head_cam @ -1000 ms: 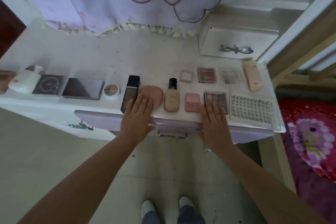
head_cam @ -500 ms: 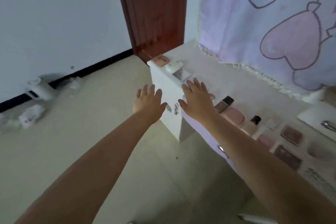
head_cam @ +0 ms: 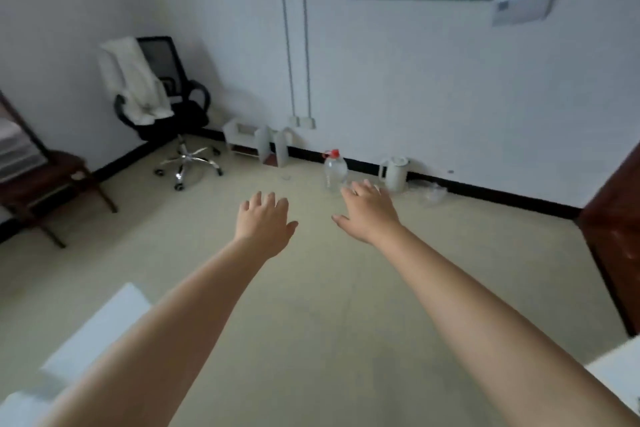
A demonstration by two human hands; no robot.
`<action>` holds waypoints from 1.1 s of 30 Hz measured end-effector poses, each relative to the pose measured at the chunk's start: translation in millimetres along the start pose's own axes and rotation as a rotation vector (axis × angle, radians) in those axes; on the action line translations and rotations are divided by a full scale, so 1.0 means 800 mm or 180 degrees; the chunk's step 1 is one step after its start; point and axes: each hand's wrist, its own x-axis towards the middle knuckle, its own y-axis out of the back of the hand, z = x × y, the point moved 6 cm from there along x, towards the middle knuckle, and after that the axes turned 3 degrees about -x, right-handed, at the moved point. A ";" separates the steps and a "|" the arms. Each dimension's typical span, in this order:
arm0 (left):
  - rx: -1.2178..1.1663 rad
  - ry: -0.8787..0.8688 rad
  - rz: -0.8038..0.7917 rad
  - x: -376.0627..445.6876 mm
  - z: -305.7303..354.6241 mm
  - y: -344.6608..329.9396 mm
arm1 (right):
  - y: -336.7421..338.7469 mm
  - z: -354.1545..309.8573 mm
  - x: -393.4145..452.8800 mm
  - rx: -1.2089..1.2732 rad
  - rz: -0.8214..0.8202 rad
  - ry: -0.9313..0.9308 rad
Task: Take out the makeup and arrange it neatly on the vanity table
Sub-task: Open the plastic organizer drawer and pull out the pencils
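My left hand (head_cam: 265, 222) and my right hand (head_cam: 369, 211) are stretched out in front of me over bare floor, palms down, fingers spread and straight. Neither hand holds or touches anything. The vanity table and the makeup are out of view; only a white corner (head_cam: 620, 378) shows at the lower right edge, and I cannot tell what it belongs to.
A black office chair (head_cam: 169, 107) with a white cloth over it stands at the back left, a dark wooden chair (head_cam: 52, 191) at the left edge. A plastic bottle (head_cam: 335, 170) and a white kettle (head_cam: 394, 173) stand by the wall. A white surface (head_cam: 97, 333) lies at lower left.
The view has swung left, away from the vanity table and makeup to the room's floor and far wall. Both hands left the table's front edge and now hover open in the air.
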 end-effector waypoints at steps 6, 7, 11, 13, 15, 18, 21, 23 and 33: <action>0.0250 0.1030 0.0239 -0.034 -0.282 0.032 | 0.010 -0.272 0.128 0.0202 0.0048 0.0939; 0.0249 0.1194 0.0239 -0.042 -0.318 0.033 | 0.008 -0.309 0.142 0.0229 0.0042 0.1079; 0.0231 0.1670 0.0181 -0.060 -0.434 0.024 | -0.001 -0.437 0.197 0.0285 -0.0039 0.1550; 0.0216 0.1847 0.0155 -0.056 -0.483 0.017 | -0.006 -0.488 0.230 0.0314 -0.0054 0.1728; 0.0218 0.1977 0.0128 -0.042 -0.531 0.009 | -0.012 -0.531 0.270 0.0341 -0.0055 0.1865; 0.0271 0.2116 0.0145 0.001 -0.606 0.001 | -0.017 -0.587 0.347 0.0335 -0.0037 0.2021; 0.0385 0.2226 0.0119 0.062 -0.685 0.004 | -0.013 -0.642 0.444 0.0339 -0.0023 0.2118; 0.0464 0.2330 0.0080 0.103 -0.739 0.012 | -0.003 -0.684 0.510 0.0350 -0.0056 0.2201; 0.0302 0.3115 0.0382 0.227 -1.020 0.051 | 0.037 -0.913 0.753 0.0452 0.0153 0.2627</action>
